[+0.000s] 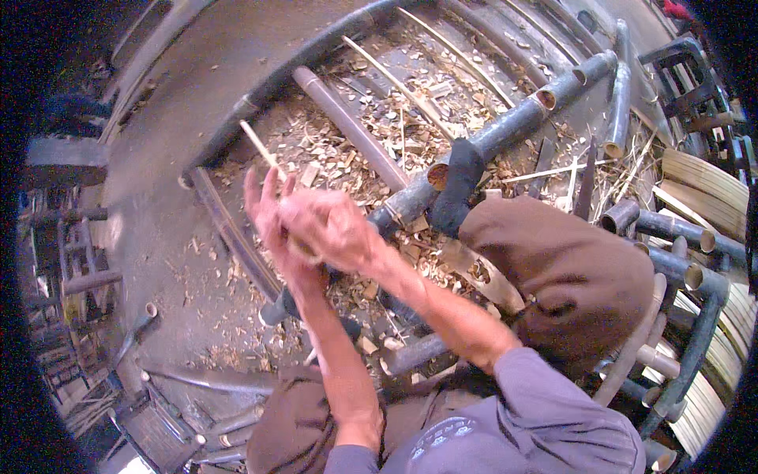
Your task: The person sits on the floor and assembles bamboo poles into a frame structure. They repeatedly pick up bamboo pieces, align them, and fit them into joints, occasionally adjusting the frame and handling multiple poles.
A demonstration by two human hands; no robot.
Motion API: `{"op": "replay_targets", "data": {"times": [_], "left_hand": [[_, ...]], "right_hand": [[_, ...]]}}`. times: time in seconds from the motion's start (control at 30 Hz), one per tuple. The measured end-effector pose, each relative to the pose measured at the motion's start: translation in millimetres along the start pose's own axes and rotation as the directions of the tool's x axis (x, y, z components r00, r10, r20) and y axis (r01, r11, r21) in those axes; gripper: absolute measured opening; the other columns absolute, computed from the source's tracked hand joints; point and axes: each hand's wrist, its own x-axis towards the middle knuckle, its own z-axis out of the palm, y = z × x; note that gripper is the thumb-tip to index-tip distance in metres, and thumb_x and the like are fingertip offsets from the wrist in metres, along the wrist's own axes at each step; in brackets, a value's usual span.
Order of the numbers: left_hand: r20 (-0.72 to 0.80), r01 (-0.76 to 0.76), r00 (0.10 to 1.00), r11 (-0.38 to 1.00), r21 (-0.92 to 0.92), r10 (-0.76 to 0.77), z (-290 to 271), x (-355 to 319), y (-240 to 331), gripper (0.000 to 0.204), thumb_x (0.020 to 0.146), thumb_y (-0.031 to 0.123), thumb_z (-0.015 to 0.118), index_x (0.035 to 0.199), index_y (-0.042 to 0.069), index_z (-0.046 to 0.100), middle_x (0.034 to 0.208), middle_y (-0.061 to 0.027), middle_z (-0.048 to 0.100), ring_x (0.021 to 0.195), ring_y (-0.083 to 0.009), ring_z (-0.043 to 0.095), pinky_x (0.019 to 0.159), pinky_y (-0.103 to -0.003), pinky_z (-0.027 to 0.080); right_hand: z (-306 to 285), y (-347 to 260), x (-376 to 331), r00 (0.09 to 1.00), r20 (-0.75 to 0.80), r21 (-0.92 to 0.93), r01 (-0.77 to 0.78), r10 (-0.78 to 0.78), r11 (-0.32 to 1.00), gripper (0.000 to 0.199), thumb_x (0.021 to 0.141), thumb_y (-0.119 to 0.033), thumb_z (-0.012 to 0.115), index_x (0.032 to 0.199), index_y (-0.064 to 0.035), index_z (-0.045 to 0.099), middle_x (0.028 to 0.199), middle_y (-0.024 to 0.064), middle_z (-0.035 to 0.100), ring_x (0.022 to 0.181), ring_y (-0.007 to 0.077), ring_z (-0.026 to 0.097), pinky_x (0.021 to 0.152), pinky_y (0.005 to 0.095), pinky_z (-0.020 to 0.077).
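Observation:
My left hand [272, 217] is raised in front of me, its fingers stretched upward and apart, blurred by motion. Against its palm my right hand [332, 225] is closed. A small pale curved edge [306, 251] shows between the two hands; what it belongs to is hidden. Just beyond the fingertips a thin pale strip [260, 146] runs down behind the hands. Below them on the floor lies a ladder-like frame of dark bamboo poles [505, 122], with thick brown rungs [351, 126] and thin pale slats [399, 87].
Wood shavings [339, 150] litter the floor inside the frame. A bamboo piece with a hole [482, 272] leans by my right knee [560, 276]. Bamboo furniture [679, 245] stands close on the right, more bamboo pieces [79, 268] at the left. A dark stool [683, 75] is far right.

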Motion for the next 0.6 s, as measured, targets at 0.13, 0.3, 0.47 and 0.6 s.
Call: {"op": "replay_targets", "data": {"times": [0.13, 0.3, 0.47, 0.6], "left_hand": [[-0.046, 0.298, 0.946, 0.917, -0.264, -0.321, 7.1, 0.0, 2.8, 0.105, 0.077, 0.076, 0.048, 0.151, 0.013, 0.006, 0.150, -0.0238, 0.024, 0.130, -0.0452, 0.037, 0.101, -0.060, 0.037], [-0.069, 0.243, 0.959, 0.925, -0.293, -0.274, 18.6, -4.9, 14.9, 0.097, 0.077, 0.076, 0.043, 0.147, 0.019, 0.008, 0.145, -0.0258, 0.025, 0.122, -0.0440, 0.044, 0.094, -0.057, 0.042], [-0.047, 0.287, 0.951, 0.928, -0.236, -0.306, 42.3, -3.5, 7.6, 0.078, 0.081, 0.063, 0.044, 0.136, 0.015, 0.018, 0.133, -0.0217, 0.033, 0.113, -0.0384, 0.047, 0.089, -0.052, 0.043], [-0.101, 0.273, 0.951, 0.948, -0.161, -0.291, 43.9, -2.8, 20.3, 0.063, 0.084, 0.053, 0.045, 0.127, 0.012, 0.027, 0.123, -0.0183, 0.039, 0.105, -0.0339, 0.049, 0.084, -0.048, 0.043]], "right_hand": [[-6.4, -29.1, 2.2, 0.999, 0.012, -0.126, 0.035, -0.034, 0.991, 0.026, 0.082, -0.035, 0.067, 0.078, -0.0092, 0.066, 0.067, 0.0088, 0.061, 0.062, 0.0252, 0.062, 0.056, 0.0355, 0.0478], [9.1, -23.9, 4.6, 0.998, -0.058, -0.130, 0.024, -0.032, 0.991, 0.028, 0.078, -0.029, 0.070, 0.063, -0.0086, 0.059, 0.063, 0.0082, 0.061, 0.060, 0.0263, 0.062, 0.057, 0.0367, 0.0490], [7.1, -22.5, 16.9, 0.962, -0.248, -0.240, 0.056, -0.117, 0.969, 0.027, 0.078, -0.019, 0.071, 0.064, -0.0044, 0.052, 0.061, 0.0066, 0.051, 0.053, 0.0227, 0.051, 0.057, 0.0313, 0.0466], [24.1, -28.7, 15.0, 0.964, -0.252, -0.149, 0.046, -0.083, 0.988, 0.025, 0.079, -0.015, 0.070, 0.066, -0.0022, 0.052, 0.062, 0.0067, 0.051, 0.052, 0.0225, 0.049, 0.058, 0.0315, 0.0476]]}}
